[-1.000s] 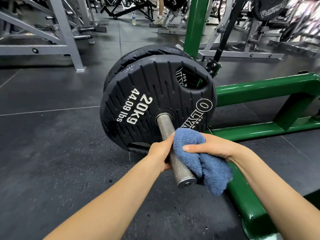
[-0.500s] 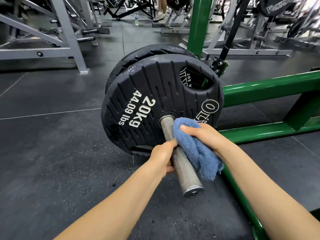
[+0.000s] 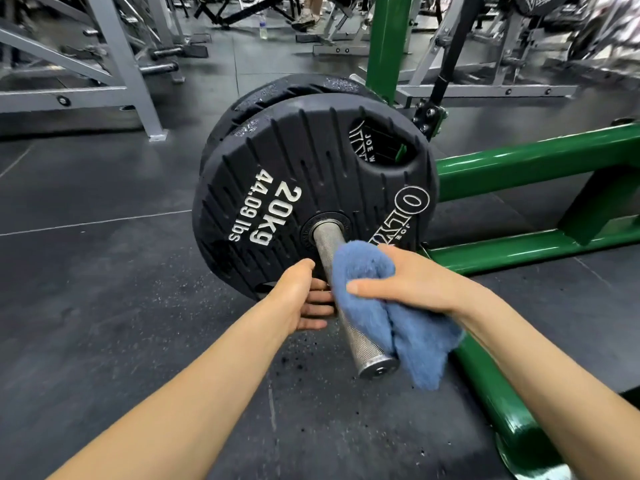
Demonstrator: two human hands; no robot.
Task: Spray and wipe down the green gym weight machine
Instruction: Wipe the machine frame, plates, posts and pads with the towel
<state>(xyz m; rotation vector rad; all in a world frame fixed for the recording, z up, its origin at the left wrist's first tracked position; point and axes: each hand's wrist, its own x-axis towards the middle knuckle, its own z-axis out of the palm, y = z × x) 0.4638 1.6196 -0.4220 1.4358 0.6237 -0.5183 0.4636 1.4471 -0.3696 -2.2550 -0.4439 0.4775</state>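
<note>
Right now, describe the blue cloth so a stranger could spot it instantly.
Find the green machine frame and its black 20kg plate. A knurled steel peg juts from the plate's centre toward the camera. The right hand presses the blue cloth against that peg; it is the only soft, fuzzy blue thing there.

Even indoor light, blurred warped edges

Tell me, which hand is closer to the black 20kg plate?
Left. The left hand reaches up beside the metal sleeve, its knuckles just short of the 20kg plate. The right hand holds the blue cloth farther out along the sleeve.
</note>
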